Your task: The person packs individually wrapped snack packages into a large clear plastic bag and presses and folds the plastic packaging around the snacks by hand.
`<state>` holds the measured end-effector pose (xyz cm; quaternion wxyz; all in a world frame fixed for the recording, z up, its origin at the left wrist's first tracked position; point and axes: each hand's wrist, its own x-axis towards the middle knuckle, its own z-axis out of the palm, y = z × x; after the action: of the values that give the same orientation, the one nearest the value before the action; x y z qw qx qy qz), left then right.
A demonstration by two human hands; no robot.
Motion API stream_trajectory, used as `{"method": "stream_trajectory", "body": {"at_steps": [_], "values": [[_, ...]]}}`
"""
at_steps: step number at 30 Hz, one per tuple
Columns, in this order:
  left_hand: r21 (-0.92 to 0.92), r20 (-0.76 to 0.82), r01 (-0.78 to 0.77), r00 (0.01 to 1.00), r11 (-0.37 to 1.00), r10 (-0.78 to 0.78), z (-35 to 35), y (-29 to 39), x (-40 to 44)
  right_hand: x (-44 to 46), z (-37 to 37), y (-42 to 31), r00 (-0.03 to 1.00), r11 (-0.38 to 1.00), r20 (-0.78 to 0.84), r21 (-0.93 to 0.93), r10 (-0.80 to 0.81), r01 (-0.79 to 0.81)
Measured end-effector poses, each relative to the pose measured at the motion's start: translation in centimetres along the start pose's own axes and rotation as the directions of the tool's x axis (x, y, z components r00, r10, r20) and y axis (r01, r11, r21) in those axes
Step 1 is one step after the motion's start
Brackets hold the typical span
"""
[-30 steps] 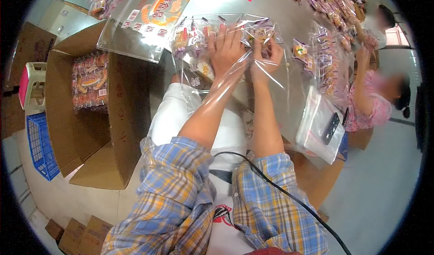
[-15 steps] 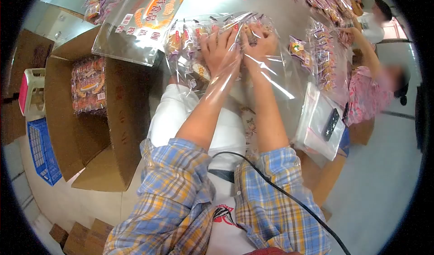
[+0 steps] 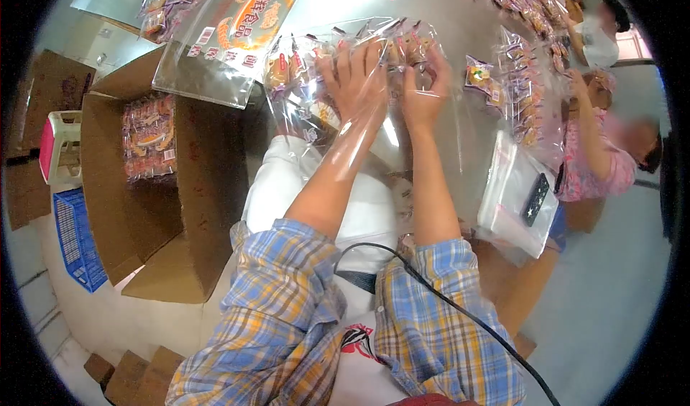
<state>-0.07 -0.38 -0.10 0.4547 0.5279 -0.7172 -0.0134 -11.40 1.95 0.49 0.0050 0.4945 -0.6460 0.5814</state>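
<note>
A large clear plastic bag [image 3: 302,136] lies on the metal table in front of me, with a row of small wrapped snack cakes [image 3: 280,69] inside its far end. My left hand [image 3: 353,82] is in the bag, fingers spread flat over the wrapped cakes. At the right end of that row is my right hand [image 3: 424,100], its thumb and fingers curved apart with a gap between them. Whether its fingertips touch the film or a cake, I cannot tell. Beyond my left hand lies a printed clear bag [image 3: 215,68].
An open cardboard box [image 3: 208,190] with a filled pack [image 3: 149,136] stands left, beside a blue crate [image 3: 79,240] and a stool [image 3: 61,147]. On the right lie flat plastic bags [image 3: 503,197], a black phone-like object [image 3: 535,199] and more wrapped cakes [image 3: 522,97]. Co-workers sit beyond.
My right hand has lifted off the cakes and turned, its thumb and fingers now apart. My left hand stays spread on the row. The nearest co-worker's arm has drawn back.
</note>
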Motion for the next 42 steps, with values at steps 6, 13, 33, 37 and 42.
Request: {"method": "stream_trajectory", "body": {"at_steps": [6, 13, 33, 37, 42], "values": [[-0.027, -0.031, -0.182, 0.983, 0.983, 0.181, 0.0, 0.0, 0.0, -1.0, 1.0, 1.3, 0.999, 0.999, -0.020, -0.016, -0.041, 0.040], [-0.086, 0.002, -0.144, 0.989, 0.986, 0.145, 0.3, -0.1, -0.3, -1.0, 0.2, 0.1, 0.998, 0.995, 0.061, 0.102, 0.002, -0.008], [-0.324, -0.084, -0.408, 0.911, 0.853, 0.404, -1.1, -0.4, -1.0, -0.3, 1.3, 1.6, 0.916, 0.643, 0.222, -0.656, -0.335, 0.395], [-0.450, -0.108, -0.444, 0.888, 0.774, 0.447, -2.1, -0.6, -1.0, 0.8, 0.5, -1.1, 0.787, 0.716, 0.408, -0.350, -0.464, 0.604], [-0.475, -0.066, -0.338, 0.935, 0.813, 0.350, -3.0, -0.6, -1.2, 2.7, 0.8, -2.4, 0.574, 0.589, 0.632, -0.220, -0.521, 0.777]]}}
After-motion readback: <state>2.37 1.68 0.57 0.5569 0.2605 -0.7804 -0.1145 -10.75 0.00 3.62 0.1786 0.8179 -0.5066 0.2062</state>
